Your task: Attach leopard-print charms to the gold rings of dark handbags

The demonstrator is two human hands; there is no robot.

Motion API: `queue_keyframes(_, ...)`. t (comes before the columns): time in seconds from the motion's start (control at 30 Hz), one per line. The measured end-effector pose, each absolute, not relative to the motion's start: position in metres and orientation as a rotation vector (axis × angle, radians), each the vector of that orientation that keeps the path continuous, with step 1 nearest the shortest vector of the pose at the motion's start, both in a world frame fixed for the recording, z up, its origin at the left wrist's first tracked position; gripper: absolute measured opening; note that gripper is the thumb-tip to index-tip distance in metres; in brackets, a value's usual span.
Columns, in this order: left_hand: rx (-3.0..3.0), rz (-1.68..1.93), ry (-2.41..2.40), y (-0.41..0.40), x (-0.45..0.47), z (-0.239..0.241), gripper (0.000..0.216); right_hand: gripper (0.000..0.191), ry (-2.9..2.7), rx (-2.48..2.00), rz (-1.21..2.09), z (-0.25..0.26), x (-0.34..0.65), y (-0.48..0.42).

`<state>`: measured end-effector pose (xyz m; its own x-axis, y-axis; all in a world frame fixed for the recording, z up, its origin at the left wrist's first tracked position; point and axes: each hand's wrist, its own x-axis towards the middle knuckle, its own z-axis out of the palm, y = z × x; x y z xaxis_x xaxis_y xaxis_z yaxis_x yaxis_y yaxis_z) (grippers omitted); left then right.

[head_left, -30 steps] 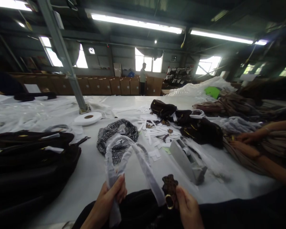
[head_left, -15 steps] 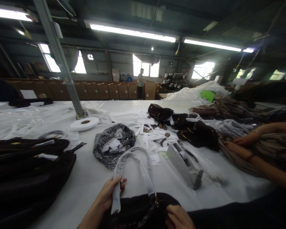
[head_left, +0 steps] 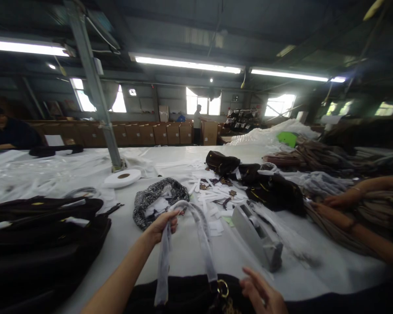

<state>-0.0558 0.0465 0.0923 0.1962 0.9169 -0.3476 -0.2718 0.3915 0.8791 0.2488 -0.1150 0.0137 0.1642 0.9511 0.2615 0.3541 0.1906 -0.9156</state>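
Note:
My left hand [head_left: 162, 225] reaches forward and is closed on the top of a white-wrapped bag handle [head_left: 201, 237], which loops up from a dark bag [head_left: 183, 298] at the near table edge. A gold ring [head_left: 222, 288] joins the handle to the bag. My right hand [head_left: 262, 294] hovers beside that ring with fingers apart, holding nothing. Just beyond the left hand lies a black-and-white patterned pouch [head_left: 150, 203].
A grey tape dispenser [head_left: 257, 237] stands right of the handle. Dark bags [head_left: 39, 231] pile at the left. White paper strips [head_left: 212, 192], a tape roll [head_left: 122, 178] and a steel post [head_left: 98, 96] lie farther back. Another person's arms [head_left: 353, 213] work at the right.
My left hand slid up the wrapped handle and stretched forward with it. My right hand let go of the brown tag by the ring and opened. The camera tilted up slightly.

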Motion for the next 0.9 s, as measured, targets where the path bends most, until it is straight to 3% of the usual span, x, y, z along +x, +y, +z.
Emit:
queue_keyframes(0.17,1.052,0.94,0.91,0.016,-0.05,0.159,0.02,0.08,-1.436,-1.272,0.686,0.092,0.238,-0.069)
queue_keyframes(0.37,1.365,0.884,0.926,-0.03,-0.044,0.206,0.019,0.106,-1.671,-1.095,0.451,0.182,0.216,-0.039)
queue_keyframes(0.43,1.463,0.848,0.935,-0.04,-0.042,0.215,0.019,0.092,-1.764,-1.017,0.568,0.202,0.213,-0.033)
queue_keyframes(0.53,1.511,0.876,0.98,-0.046,-0.038,0.223,0.021,0.064,-1.98,-0.851,1.072,0.219,0.207,-0.032)
queue_keyframes(0.63,1.523,0.964,1.085,-0.044,-0.033,0.225,0.022,0.057,-1.953,-0.71,1.509,0.218,0.192,-0.037)
queue_keyframes(0.9,1.811,1.062,1.036,-0.025,-0.048,0.209,0.023,0.042,-1.75,-0.494,1.914,0.207,0.163,-0.047)
